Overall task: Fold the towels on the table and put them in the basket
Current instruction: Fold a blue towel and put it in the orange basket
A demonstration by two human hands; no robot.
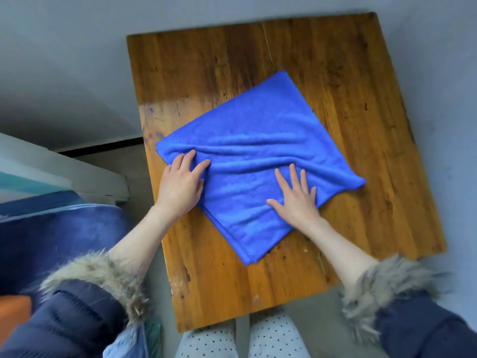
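Neither hand grips — the left hand (182, 183) and right hand (296, 200) press flat, fingers spread, on the blue towel (258, 156) at frame centre, lying rumpled on the wooden table (335, 73); fur-cuffed sleeves (98, 280) fill the lower corners.

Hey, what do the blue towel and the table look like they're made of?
The blue towel looks like soft microfiber or terry: matte, fuzzy nap, soft ripples under the hands, a stitched hem along its near edge. The table appears to be wood planks with a glossy amber varnish: visible grain, plank seams, dark stains, and a worn, paler patch near its left edge.
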